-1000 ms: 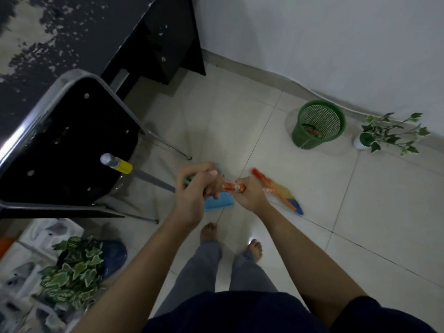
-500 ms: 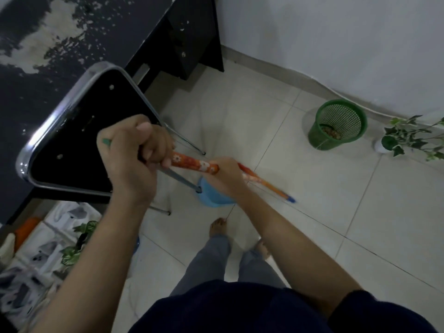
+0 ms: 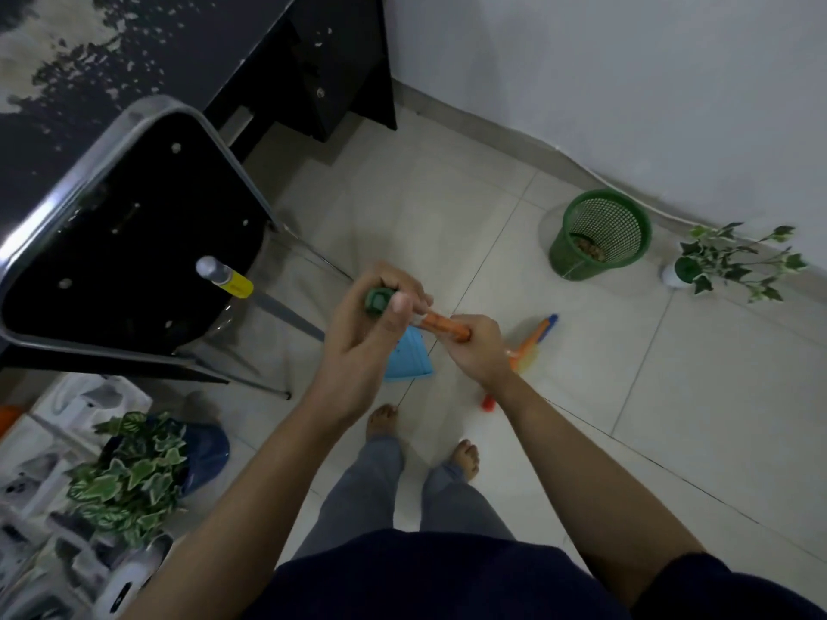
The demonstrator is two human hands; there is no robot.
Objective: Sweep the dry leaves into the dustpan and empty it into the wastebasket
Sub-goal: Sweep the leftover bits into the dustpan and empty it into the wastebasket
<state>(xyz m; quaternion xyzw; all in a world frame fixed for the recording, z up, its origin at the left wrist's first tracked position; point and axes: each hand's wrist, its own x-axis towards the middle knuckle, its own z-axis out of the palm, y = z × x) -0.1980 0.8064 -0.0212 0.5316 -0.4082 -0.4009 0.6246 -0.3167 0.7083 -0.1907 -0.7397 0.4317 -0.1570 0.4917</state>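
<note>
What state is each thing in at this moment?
Left hand: shut on broom handle top.
Right hand: shut on broom handle lower down.
Broom: head on floor, blurred.
Dustpan: on floor, handle leaning on chair.
Wastebasket: upright, leaves inside.
Potted plant: upright by wall.
</note>
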